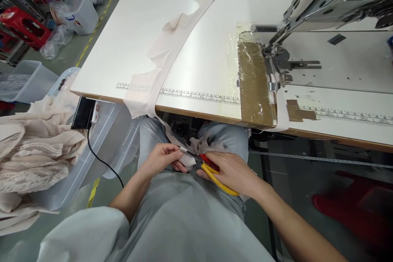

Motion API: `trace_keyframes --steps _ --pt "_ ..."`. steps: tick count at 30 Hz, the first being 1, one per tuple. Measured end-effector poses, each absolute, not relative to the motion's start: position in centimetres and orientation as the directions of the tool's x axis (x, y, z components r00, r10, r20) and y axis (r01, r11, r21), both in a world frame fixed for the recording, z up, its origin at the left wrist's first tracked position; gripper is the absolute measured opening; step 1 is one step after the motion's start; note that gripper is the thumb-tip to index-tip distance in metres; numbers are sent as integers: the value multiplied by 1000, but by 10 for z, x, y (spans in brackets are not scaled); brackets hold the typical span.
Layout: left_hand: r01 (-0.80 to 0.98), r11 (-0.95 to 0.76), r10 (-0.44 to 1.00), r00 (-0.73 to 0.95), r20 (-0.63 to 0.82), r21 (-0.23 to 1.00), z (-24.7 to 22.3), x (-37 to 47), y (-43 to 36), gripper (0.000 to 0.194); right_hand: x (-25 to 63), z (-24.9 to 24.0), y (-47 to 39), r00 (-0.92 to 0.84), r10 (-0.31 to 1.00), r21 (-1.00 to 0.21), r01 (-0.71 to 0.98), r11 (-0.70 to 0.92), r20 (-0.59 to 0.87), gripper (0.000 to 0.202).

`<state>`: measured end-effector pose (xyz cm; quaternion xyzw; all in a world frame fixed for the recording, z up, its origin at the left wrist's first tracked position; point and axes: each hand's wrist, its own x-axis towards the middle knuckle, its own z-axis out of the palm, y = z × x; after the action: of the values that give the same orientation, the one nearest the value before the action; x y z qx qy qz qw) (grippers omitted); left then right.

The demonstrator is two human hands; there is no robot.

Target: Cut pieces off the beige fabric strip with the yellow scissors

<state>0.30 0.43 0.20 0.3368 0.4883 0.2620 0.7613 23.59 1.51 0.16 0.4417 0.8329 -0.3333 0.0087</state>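
Over my lap, my left hand [167, 158] pinches the end of a pale pink fabric piece [188, 159]. My right hand [229, 170] holds scissors [219, 179] with yellow and red handles. Their blades point left and lie against the fabric near my left fingertips. A long pale strip of fabric [172, 49] runs across the white table [208, 53] and hangs over its front edge toward my lap. More thin scraps [204, 144] rest between my knees, partly hidden by my hands.
At the right stands a sewing machine [276, 55] with a light band hanging below its foot. A clear bin [101, 155] and a heap of beige lace fabric [37, 151] are at the left. A black cable [102, 161] dangles beside the bin.
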Motion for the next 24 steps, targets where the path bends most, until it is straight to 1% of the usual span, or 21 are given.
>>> trace_keyframes --steps 3,6,9,11,12,13,14,15,16,17,18,19,20,21,22,23,24 --pt "-51 627 729 391 -562 777 2 2 5 41 237 -3 13 -598 741 -608 721 333 -304 50" --pt "-40 626 723 405 -560 779 -1 8 4 44 236 -9 8 -562 783 -720 656 227 -265 47" --pt "-34 632 702 446 -555 774 -2 21 1 49 225 -11 5 -522 839 -856 495 152 -153 36" --pt "5 591 701 492 -516 807 5 27 2 49 218 -11 3 -474 878 -911 389 137 -70 27" --pt "55 521 729 491 -478 852 12 27 5 46 216 -11 2 -436 899 -919 367 145 -33 24" --pt "138 405 785 455 -421 904 21 23 12 41 216 -10 1 -391 921 -915 371 159 1 22" --pt "261 247 860 386 -335 933 31 17 21 36 218 -10 0 -342 939 -904 391 176 35 21" --pt "420 75 930 299 -216 904 43 8 32 31 223 -9 -2 -295 953 -889 415 191 67 19" --pt "595 -68 976 207 -70 801 55 -2 46 28 230 -8 -3 -251 964 -877 439 196 89 18" --pt "749 -150 987 152 53 645 67 -12 61 27 239 -7 -5 -209 973 -871 456 186 98 18" --pt "865 -175 984 131 124 470 77 -21 78 30 250 -5 -7 -171 982 -870 467 156 84 20" --pt "937 -171 981 133 142 304 86 -28 94 32 261 -3 -9 -144 989 -871 479 106 41 22" --pt "973 -161 983 143 113 167 93 -32 109 28 274 -2 -11 -118 993 -870 491 40 -21 25" --pt "987 -153 987 149 68 58 97 -33 124 25 287 -1 -13 -84 993 -867 497 -34 -86 30" --pt "989 -146 989 147 18 -20 100 -32 137 23 301 -1 -15 -43 989 -861 498 -104 -144 34" --pt "988 -139 990 138 -20 -69 102 -29 149 22 316 -3 -18 4 983 -854 494 -161 -183 40" --pt "988 -123 992 120 -41 -92 102 -26 160 23 331 -5 -21 60 978 -837 509 -200 -198 46"
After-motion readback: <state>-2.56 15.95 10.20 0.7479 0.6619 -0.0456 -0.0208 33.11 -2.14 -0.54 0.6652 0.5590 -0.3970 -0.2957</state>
